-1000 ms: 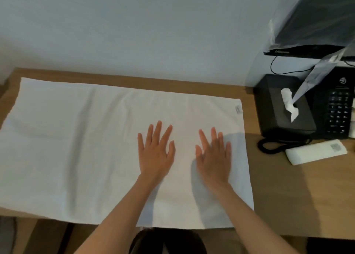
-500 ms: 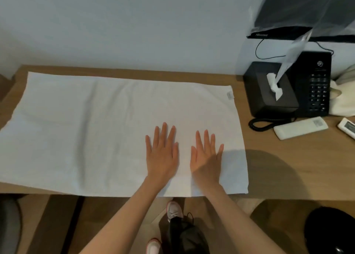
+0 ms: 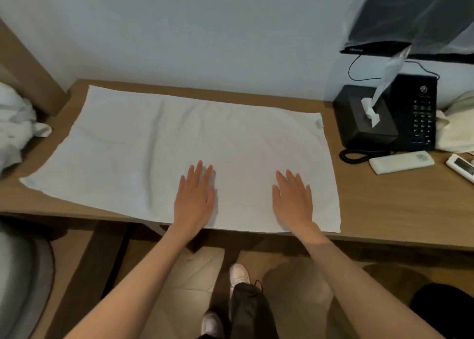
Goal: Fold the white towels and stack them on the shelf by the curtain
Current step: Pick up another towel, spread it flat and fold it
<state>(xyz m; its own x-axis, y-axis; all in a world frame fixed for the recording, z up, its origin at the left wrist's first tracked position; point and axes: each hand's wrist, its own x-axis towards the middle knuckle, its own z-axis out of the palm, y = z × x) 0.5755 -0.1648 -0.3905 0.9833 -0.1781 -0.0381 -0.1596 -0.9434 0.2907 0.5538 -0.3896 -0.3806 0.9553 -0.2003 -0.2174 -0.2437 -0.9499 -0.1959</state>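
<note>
A white towel (image 3: 159,143) lies spread flat on the wooden desk (image 3: 389,205), its long side running left to right, a small label at its far right corner. My left hand (image 3: 195,197) rests flat on the towel near its front edge, fingers straight. My right hand (image 3: 293,197) lies flat on the towel further right, also with straight fingers. A crumpled heap of white towels (image 3: 12,123) sits at the far left, partly cut off. No shelf or curtain is visible.
At the desk's right stand a black tissue box (image 3: 364,123), a black telephone (image 3: 420,113), a white remote (image 3: 400,161), a second remote (image 3: 461,167) and a cream cloth bag (image 3: 456,128). A plastic-covered screen (image 3: 410,18) hangs above. A black stool (image 3: 443,310) stands at lower right.
My hands have slid apart on the towel, the right one toward the right edge. The view has pulled back and turned left, bringing the towel heap into sight.
</note>
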